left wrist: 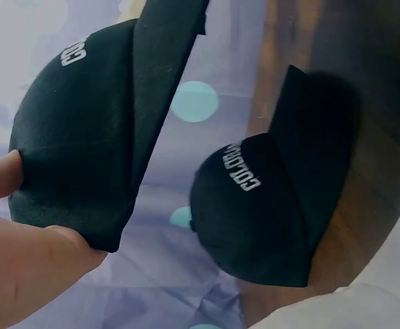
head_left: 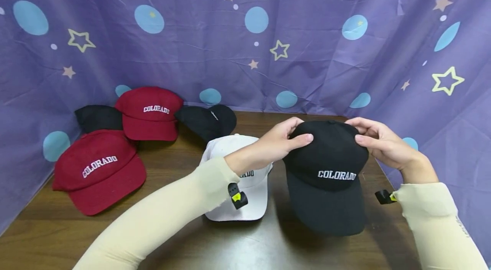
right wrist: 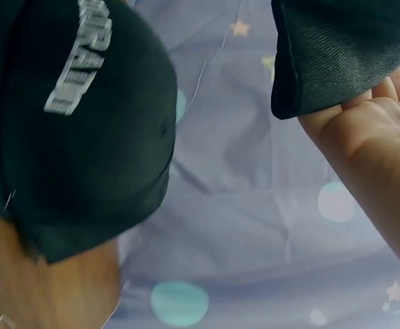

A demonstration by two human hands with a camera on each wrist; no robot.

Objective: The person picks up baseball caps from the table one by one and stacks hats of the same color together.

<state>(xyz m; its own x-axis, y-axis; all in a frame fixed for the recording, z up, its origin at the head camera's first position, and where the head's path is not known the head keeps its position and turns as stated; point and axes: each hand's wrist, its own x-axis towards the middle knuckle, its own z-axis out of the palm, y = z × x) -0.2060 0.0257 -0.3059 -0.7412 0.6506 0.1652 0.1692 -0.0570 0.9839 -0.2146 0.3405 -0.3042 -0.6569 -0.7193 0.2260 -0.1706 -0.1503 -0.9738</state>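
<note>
A black baseball cap (head_left: 324,150) with white COLORADO lettering is held between my two hands, brim toward me. My left hand (head_left: 274,142) pinches the left side of its crown, thumb in front. On the opposite side my right hand (head_left: 387,144) grips the cap, thumb in front and fingers behind. The left wrist view has the held cap (left wrist: 77,130) at the left and a second black COLORADO cap (left wrist: 248,219) standing apart from it. That second cap (right wrist: 104,151) looms large in the right wrist view; the head view does not show it distinctly.
Beside my left forearm sits a white cap (head_left: 230,146), partly covered by it. Two red caps, one in front (head_left: 99,168) and one behind (head_left: 149,110), stand left on the wooden table (head_left: 168,176). Black caps (head_left: 97,119) (head_left: 211,121) flank the rear one. A purple curtain (head_left: 307,70) hangs behind.
</note>
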